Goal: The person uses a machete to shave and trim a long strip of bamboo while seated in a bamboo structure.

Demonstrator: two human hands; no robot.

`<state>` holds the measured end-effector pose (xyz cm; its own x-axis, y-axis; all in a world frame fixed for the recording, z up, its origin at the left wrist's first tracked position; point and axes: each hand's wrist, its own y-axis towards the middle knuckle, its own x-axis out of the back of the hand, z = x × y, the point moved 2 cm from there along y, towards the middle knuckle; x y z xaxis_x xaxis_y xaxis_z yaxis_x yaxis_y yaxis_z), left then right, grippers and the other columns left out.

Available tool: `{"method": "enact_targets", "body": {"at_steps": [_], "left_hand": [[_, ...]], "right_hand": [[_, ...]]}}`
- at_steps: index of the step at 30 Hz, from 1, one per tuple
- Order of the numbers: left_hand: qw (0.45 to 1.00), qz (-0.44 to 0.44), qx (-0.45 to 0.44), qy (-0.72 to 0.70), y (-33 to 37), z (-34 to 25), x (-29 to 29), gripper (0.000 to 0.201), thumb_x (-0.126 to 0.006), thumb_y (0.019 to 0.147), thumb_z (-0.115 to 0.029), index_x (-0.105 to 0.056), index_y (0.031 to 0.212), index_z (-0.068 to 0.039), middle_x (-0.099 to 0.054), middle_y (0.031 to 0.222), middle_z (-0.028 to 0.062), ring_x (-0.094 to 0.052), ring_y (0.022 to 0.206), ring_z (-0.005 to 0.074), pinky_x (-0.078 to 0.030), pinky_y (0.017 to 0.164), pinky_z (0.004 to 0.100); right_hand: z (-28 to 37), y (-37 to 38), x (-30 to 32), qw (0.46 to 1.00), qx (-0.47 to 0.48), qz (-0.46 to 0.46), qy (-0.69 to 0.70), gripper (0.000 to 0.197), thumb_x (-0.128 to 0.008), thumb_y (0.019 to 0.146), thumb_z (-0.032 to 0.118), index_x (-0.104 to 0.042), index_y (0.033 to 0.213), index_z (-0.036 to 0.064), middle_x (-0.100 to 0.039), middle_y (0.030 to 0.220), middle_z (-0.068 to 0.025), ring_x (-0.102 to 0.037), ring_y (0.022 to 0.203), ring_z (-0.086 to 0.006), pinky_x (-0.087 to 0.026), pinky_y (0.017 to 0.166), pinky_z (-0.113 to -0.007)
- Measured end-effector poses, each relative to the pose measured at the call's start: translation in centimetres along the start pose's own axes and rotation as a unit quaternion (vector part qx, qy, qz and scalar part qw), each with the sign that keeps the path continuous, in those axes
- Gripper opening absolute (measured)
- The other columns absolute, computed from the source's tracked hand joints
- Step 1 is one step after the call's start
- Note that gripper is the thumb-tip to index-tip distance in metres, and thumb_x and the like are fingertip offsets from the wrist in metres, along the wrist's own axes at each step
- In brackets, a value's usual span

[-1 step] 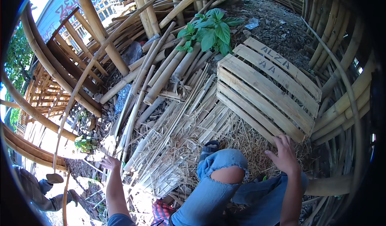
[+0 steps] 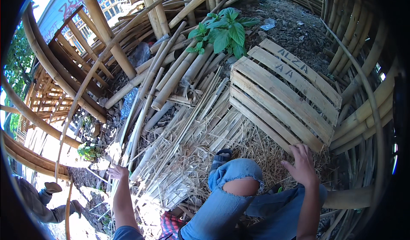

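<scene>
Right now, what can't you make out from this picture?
In the head view:
What lies under the slatted crate: mostly covered by it.
Left grip: fingertips washed out by glare.
Right grip: palm hidden by the hand's back.
Other person: only legs show; dark left rim cuts off the rest.

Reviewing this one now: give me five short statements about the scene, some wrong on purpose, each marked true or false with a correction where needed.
1. The right hand is at the near edge of the slatted wooden crate. True.
2. Both hands are on the crate. False: the left hand is well away to the left, near long bamboo strips.
3. The leafy green plant grows to the right of the crate. False: the leafy green plant is up and to the left of it in the view.
4. The blue jeans are torn open at a knee. True.
5. Dry straw lies between the bent knee and the crate. True.
</scene>
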<state>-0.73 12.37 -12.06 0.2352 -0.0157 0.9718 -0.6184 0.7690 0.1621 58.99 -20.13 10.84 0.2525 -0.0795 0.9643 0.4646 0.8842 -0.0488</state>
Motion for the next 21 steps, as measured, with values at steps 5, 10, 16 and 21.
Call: {"method": "enact_targets", "body": {"at_steps": [5, 10, 16, 21], "left_hand": [[0.977, 0.072, -0.155, -0.129, -7.3, -7.6, -1.6, 0.055, -0.06, 0.085, -0.03, -0.043, 0.13, -0.005, -0.042, 0.133, 0.0171, -0.034, 0.127, 0.0328, -0.03, 0.099, 0.0539], [0.881, 0.094, -0.406, -0.225, -16.2, -15.9, -2.0, 0.044, -0.057, 0.087, -0.034, -0.054, 0.12, -0.004, -0.048, 0.125, 0.0146, -0.037, 0.121, 0.0323, -0.026, 0.101, 0.0501], [0.888, 0.123, -0.386, -0.216, -19.0, -22.9, -2.9, 0.039, -0.055, 0.084, -0.022, -0.051, 0.118, -0.003, -0.05, 0.124, 0.0156, -0.043, 0.118, 0.0313, -0.031, 0.097, 0.0509], [0.883, 0.041, -0.44, -0.159, -18.0, -25.6, -3.9, 0.036, -0.055, 0.082, -0.016, -0.052, 0.116, -0.004, -0.05, 0.123, 0.0135, -0.044, 0.118, 0.0306, -0.031, 0.098, 0.0533]], "right_hand": [[-0.4, 0.2, -0.2, 1.0, 0.003, 0.012, 0.0, 0.057, -0.071, 0.079, 0.028, -0.049, 0.125, 0.0014, -0.047, 0.123, -0.016, -0.041, 0.119, -0.0332, -0.033, 0.102, -0.044], [-0.9, 0.4, -0.7, 0.999, -0.026, 0.037, -0.008, 0.058, -0.07, 0.079, 0.028, -0.048, 0.125, 0.001, -0.045, 0.124, -0.0166, -0.04, 0.12, -0.034, -0.033, 0.102, -0.043], [-1.2, 0.4, -0.4, 0.998, -0.051, 0.036, 0.006, 0.059, -0.071, 0.078, 0.027, -0.048, 0.126, 0.0008, -0.045, 0.125, -0.0165, -0.039, 0.121, -0.0342, -0.032, 0.103, -0.044], [-1.5, 0.2, -0.5, 0.997, -0.06, 0.045, -0.001, 0.06, -0.071, 0.077, 0.027, -0.048, 0.126, 0.0003, -0.046, 0.125, -0.0167, -0.039, 0.121, -0.0342, -0.032, 0.103, -0.045]]}}
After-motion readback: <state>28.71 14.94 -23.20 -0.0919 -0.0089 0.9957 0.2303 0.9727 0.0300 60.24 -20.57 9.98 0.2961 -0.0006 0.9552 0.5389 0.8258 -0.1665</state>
